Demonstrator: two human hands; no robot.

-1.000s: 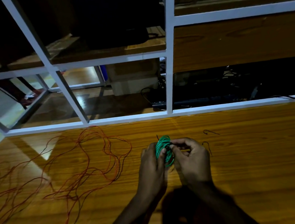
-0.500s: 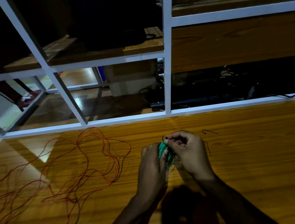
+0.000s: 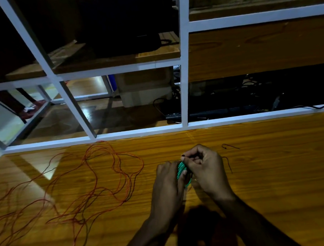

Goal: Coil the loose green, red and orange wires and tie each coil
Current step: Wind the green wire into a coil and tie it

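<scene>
Green wire coil (image 3: 181, 168) pinched between both hands above wooden tabletop (image 3: 271, 174). Left hand (image 3: 168, 182) clamps coil's left side, fingers curled round it. Right hand (image 3: 204, 167) pinches thin dark tie end at coil top. Loose red and orange wires (image 3: 104, 181) sprawl well left, untouched.

One green coil (image 3: 181, 169), two hands, two black ties.

wooden table (image 3: 271, 174) | white shelf frame (image 3: 184, 75) | cardboard box (image 3: 146, 90)

Head camera looks forward and down, close over the table (image 3: 271, 174).
</scene>
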